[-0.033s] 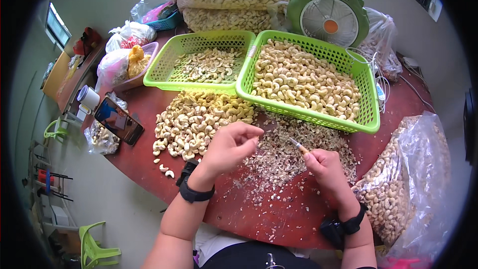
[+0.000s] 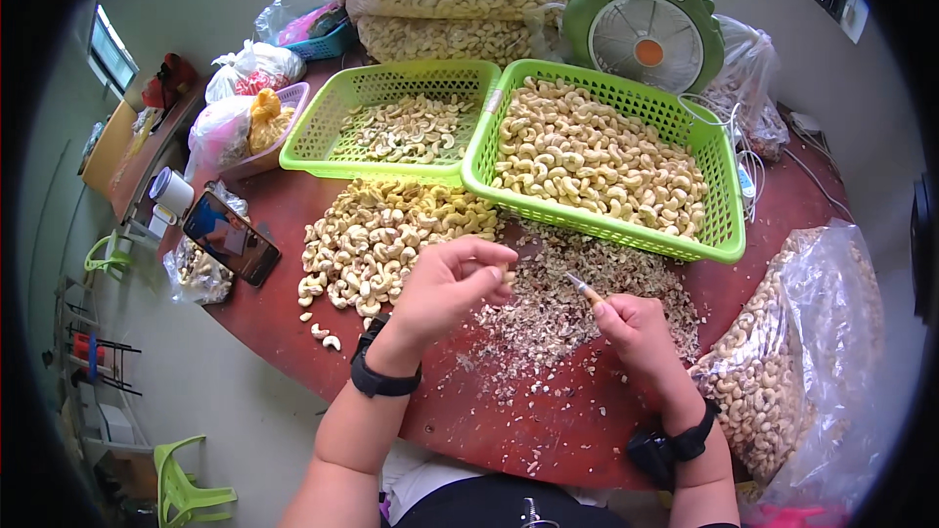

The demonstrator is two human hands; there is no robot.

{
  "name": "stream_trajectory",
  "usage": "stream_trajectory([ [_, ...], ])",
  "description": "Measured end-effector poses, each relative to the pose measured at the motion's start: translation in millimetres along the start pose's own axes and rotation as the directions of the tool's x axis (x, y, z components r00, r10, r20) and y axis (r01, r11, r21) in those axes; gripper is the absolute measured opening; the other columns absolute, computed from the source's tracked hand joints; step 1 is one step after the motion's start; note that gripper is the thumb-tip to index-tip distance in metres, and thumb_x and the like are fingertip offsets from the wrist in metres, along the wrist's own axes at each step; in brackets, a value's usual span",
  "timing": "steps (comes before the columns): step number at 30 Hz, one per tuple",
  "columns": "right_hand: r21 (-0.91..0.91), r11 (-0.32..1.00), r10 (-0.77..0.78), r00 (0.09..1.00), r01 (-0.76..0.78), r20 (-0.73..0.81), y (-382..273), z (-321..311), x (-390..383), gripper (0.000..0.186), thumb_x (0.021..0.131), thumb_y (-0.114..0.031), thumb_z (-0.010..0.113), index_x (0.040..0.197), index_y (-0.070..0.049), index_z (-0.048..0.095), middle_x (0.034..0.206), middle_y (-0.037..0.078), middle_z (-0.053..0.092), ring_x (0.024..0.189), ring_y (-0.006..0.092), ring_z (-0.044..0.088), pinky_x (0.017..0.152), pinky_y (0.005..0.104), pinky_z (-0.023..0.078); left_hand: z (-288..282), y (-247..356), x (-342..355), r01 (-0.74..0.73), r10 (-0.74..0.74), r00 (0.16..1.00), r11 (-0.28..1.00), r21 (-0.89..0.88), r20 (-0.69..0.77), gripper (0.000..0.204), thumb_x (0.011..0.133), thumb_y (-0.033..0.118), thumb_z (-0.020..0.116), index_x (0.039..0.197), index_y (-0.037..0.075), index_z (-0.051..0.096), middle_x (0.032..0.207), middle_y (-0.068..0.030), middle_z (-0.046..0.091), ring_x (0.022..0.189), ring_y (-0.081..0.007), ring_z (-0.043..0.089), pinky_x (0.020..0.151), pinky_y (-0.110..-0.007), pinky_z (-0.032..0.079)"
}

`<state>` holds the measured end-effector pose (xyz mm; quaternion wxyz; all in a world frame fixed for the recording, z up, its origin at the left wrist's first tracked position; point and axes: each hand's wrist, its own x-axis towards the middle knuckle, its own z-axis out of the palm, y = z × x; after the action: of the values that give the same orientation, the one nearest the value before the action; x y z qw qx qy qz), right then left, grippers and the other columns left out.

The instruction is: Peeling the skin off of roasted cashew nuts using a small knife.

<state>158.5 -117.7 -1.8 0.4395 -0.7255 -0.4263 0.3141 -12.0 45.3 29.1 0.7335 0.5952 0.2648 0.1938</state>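
My left hand [image 2: 452, 284] is closed, fingertips curled round a pale cashew [image 2: 508, 278], of which only a small part shows. It hovers at the right edge of a heap of cashews [image 2: 377, 244]. In my closed right hand [image 2: 636, 332] is a small knife [image 2: 585, 288] with a light wooden handle and a short metal blade pointing up and left toward my left hand. Below both hands spreads a pile of brownish skin flakes and crumbs [image 2: 548, 318] on the red table [image 2: 489, 420]. A gap lies between the blade and the cashew.
Beyond the heap stand a green basket with some cashew pieces [image 2: 323, 127] and a fuller green basket of cashews [image 2: 729, 205]. A clear bag of cashews [image 2: 773, 372] leans at the right. A phone [image 2: 232, 237] rests at the left; a green fan [image 2: 646, 34] and stacked sacks [image 2: 460, 0] are behind.
My left hand has turned slightly, and a bit of the cashew now shows at its fingertips. The knife and my right hand have shifted very slightly left.
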Motion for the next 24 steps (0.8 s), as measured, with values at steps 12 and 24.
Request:
stream_trajectory([
  [12, -0.061, 0.998, -0.006, 0.996, 0.012, 0.087, -6, -2, -2, 0.034, 0.079, -0.026, 0.053, 0.059, 0.001, 0.047, 0.048, 0.009, 0.04, 0.042, 0.0147, 0.037, 0.043, 0.0297, 0.032, 0, -20, 2, 0.056, 0.019, 0.992, 0.806, -0.59, 0.121, 0.014, 0.081, 0.002, 0.049, 0.094, 0.0, 0.051, 0.089, -0.0167, 0.058, 0.082, -0.0229, 0.061, 0.068, -0.031, 0.053],
  [24, -0.011, 1.0, -0.006, 0.998, 0.007, 0.067, -17, -3, -4, 0.03, 0.079, -0.023, 0.053, 0.061, 0.001, 0.05, 0.047, 0.007, 0.042, 0.042, 0.0117, 0.038, 0.042, 0.0286, 0.033, 9, -7, -17, -0.091, 0.068, 0.996, 0.826, -0.557, -0.062, 0.021, 0.079, 0.0, 0.047, 0.099, -0.001, 0.053, 0.088, -0.0165, 0.059, 0.075, -0.0206, 0.06, 0.068, -0.032, 0.052],
])
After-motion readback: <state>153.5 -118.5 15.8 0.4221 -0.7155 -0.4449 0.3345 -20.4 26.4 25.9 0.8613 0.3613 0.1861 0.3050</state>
